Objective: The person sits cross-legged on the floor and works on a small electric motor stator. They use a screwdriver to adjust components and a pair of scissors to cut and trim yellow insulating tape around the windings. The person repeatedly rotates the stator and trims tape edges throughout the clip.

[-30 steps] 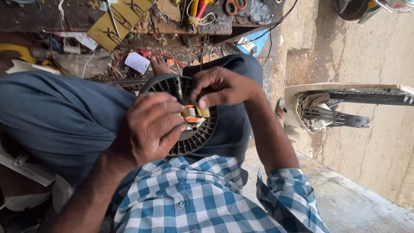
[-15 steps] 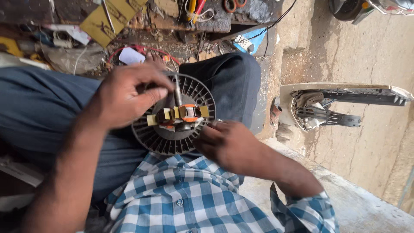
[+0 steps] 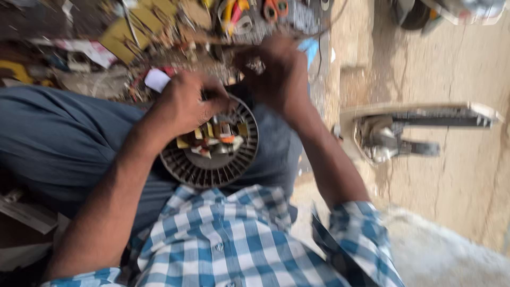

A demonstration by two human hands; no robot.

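Single head-worn view, facing steeply down, close over lap

Person wears a blue-and-white checked cotton shirt [image 3: 234,239], buttoned at front, sleeves rolled to the elbow. Dark blue-grey cloth trousers [image 3: 58,143] cover the legs. Both forearms bare; no gloves observed.

You are looking at a frame smeared by motion blur from edge to edge. Daylight falls brightest on the pale concrete floor [image 3: 446,175] at your right, which looks a little washed out. The cluttered bench [image 3: 106,48] at the top sits dimmer, its tools melted into streaks. Your right hand [image 3: 279,69] is the most blurred, probably closed on something. Your left hand [image 3: 186,103] casts soft shade over the round slotted motor core [image 3: 212,159].
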